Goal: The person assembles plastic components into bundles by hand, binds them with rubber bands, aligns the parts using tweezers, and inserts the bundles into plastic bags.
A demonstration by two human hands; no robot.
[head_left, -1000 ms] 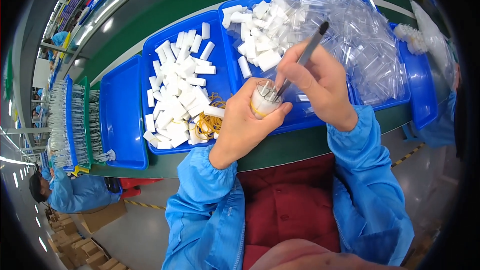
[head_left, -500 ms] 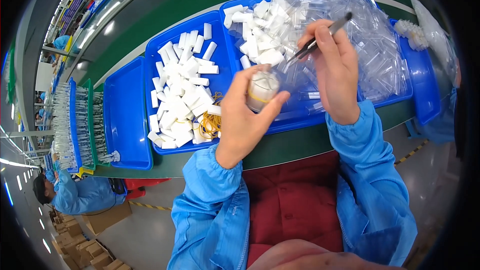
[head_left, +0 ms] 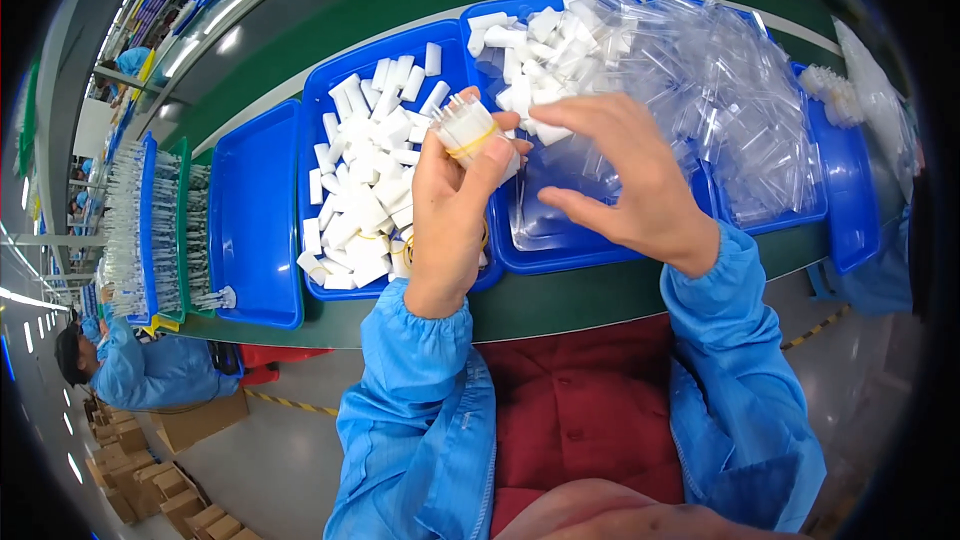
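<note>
My left hand (head_left: 447, 215) is closed around a small bundle of white pieces (head_left: 464, 128), tilted, with a yellow rubber band wrapped about it. Clear thin ends stick out at its top. Just to the right, my right hand (head_left: 645, 180) is empty, its thumb and fingers spread toward the bundle without gripping it. Behind and left of the left hand, loose white foam-like pieces (head_left: 365, 175) fill a blue tray (head_left: 313, 100), with yellow rubber bands (head_left: 407, 252) partly hidden near the wrist. No tweezers show now.
A second blue tray (head_left: 570, 258) holds more white pieces (head_left: 545, 40) and a heap of clear plastic tubes (head_left: 735, 90). Farther left are a blue tray (head_left: 255, 215) and racks of thin clear parts (head_left: 127, 230). A co-worker (head_left: 150, 365) sits at the lower left near cardboard boxes (head_left: 150, 485).
The tweezers in my right hand are gone from sight, and that hand has lowered and spread its fingers. My left hand has moved left and turned the bundle onto a tilt.
</note>
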